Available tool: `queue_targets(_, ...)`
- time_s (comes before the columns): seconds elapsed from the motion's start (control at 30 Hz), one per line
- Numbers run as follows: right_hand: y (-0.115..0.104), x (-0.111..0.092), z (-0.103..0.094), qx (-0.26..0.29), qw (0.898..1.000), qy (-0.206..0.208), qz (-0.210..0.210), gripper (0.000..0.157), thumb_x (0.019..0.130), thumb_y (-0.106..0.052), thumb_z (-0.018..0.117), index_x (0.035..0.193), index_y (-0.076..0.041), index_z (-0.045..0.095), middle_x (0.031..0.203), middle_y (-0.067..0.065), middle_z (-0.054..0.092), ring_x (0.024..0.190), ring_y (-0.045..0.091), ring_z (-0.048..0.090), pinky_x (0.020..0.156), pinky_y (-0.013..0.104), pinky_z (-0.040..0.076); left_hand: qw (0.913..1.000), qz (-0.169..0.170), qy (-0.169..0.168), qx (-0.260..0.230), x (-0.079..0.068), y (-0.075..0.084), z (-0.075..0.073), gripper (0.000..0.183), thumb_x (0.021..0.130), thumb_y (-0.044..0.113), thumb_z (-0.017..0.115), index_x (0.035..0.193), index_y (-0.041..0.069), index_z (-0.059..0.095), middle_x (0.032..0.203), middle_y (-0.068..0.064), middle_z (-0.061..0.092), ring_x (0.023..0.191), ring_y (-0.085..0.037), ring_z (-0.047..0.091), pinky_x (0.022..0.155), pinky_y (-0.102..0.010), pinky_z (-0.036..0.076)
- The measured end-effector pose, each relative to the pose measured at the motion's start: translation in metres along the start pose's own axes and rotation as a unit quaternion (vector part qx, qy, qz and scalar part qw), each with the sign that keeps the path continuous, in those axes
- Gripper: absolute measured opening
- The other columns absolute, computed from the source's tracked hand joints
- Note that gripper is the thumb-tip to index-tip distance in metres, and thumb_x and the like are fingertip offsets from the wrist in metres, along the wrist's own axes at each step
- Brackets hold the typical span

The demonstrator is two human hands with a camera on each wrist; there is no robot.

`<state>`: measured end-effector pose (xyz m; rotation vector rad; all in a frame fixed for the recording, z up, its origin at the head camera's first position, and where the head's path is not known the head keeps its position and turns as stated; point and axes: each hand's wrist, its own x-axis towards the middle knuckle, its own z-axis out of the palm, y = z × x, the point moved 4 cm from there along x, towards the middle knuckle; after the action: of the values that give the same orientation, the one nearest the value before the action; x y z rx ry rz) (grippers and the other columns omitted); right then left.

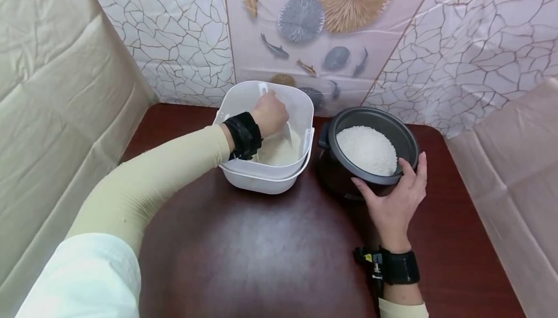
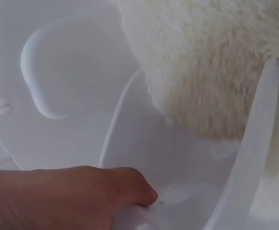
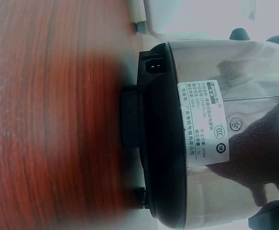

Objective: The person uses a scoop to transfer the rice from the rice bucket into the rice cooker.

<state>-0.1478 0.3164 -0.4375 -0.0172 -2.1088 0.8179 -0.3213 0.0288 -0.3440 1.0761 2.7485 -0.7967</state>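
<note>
Left hand (image 1: 271, 113) grips a white plastic scoop (image 2: 187, 153) in the square white plastic bin (image 1: 302, 107); right hand (image 1: 397, 201) clasps the round black cooker (image 1: 403, 136). Now, level lifting should limit spills!

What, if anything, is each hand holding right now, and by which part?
The left hand grips the white scoop by its handle. The right hand holds the rice cooker by its rim, at the near right side.

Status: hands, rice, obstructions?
Left hand grips white plastic scoop in squarish white bin. Right hand holds round black-silver rice cooker. White rice in both. Bin wall between.
</note>
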Motion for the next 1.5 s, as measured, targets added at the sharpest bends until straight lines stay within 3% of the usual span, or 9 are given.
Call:
queue_targets(0.1,0.0,-0.001,0.0,0.001,1.0,-0.002,0.001,0.106,0.068,-0.068,0.091,0.141,-0.001,0.054,0.173,0.004,0.026,0.158,0.026,0.025,0.114,0.072,0.02,0.9986,0.016,0.009,-0.049,-0.009,-0.001,0.007,0.023,0.104,0.008,0.055,0.105,0.008,0.078,0.105,-0.01,0.078,0.097,-0.026,0.071,0.096,-0.045,0.049)
queue_targets(0.17,0.0,-0.004,-0.001,0.003,1.0,-0.003,0.005,0.107,0.067,-0.069,0.091,0.141,-0.001,0.055,0.173,0.003,0.026,0.157,0.027,0.025,0.113,0.072,0.02,0.9963,0.024,-0.003,-0.083,-0.014,-0.001,0.011,0.019,0.102,0.007,0.056,0.1,0.006,0.075,0.099,-0.01,0.076,0.089,-0.025,0.068,0.088,-0.043,0.051)
queue_targets(0.37,-0.002,-0.005,0.0,0.003,1.0,-0.006,0.007,0.105,0.067,-0.064,0.094,0.142,-0.002,0.054,0.173,0.002,0.025,0.158,0.026,0.024,0.114,0.071,0.021,0.9857,0.019,-0.055,-0.158,-0.018,-0.003,0.021,0.017,0.097,0.005,0.054,0.08,0.009,0.055,0.085,-0.007,0.058,0.075,-0.024,0.047,0.072,-0.04,0.042)
queue_targets(0.5,-0.004,-0.005,0.001,0.004,1.0,-0.006,0.01,0.103,0.067,-0.059,0.096,0.142,-0.003,0.053,0.173,0.001,0.024,0.158,0.025,0.024,0.114,0.069,0.021,0.9827,0.019,-0.073,-0.169,-0.018,-0.005,0.023,0.018,0.093,0.005,0.056,0.076,0.011,0.053,0.083,-0.006,0.056,0.075,-0.024,0.046,0.07,-0.039,0.041)
queue_targets(0.7,-0.003,-0.007,0.001,0.0,1.0,-0.001,0.013,0.103,0.065,-0.059,0.096,0.142,-0.004,0.054,0.173,0.005,0.026,0.157,0.025,0.026,0.113,0.067,0.022,0.9677,0.012,-0.165,-0.19,-0.017,-0.007,0.03,0.011,0.097,0.018,0.06,0.099,0.012,0.069,0.097,-0.002,0.062,0.087,-0.023,0.052,0.079,-0.035,0.042)
queue_targets(0.9,-0.002,-0.006,0.001,0.002,1.0,-0.001,0.011,0.104,0.064,-0.058,0.097,0.142,-0.005,0.054,0.173,0.006,0.026,0.157,0.025,0.026,0.113,0.066,0.022,0.9635,0.006,-0.188,-0.19,-0.013,-0.01,0.033,0.01,0.094,0.021,0.062,0.095,0.014,0.069,0.095,-0.001,0.061,0.088,-0.023,0.052,0.077,-0.035,0.042)
queue_targets(1.27,-0.002,-0.004,0.002,0.001,1.0,0.001,0.01,0.103,0.066,-0.061,0.095,0.141,-0.004,0.054,0.173,0.002,0.025,0.157,0.026,0.025,0.113,0.064,0.022,0.9397,-0.03,-0.258,-0.222,0.0,-0.016,0.04,0.022,0.093,0.026,0.064,0.073,0.018,0.06,0.079,0.0,0.051,0.079,-0.021,0.047,0.069,-0.03,0.037)
queue_targets(1.5,-0.002,-0.002,0.003,0.002,1.0,0.0,0.012,0.102,0.065,-0.058,0.097,0.141,-0.004,0.055,0.173,0.003,0.026,0.157,0.025,0.025,0.113,0.065,0.022,0.9387,-0.032,-0.256,-0.228,-0.003,-0.016,0.037,0.022,0.097,0.028,0.064,0.08,0.015,0.063,0.083,-0.002,0.052,0.082,-0.021,0.047,0.073,-0.031,0.038)
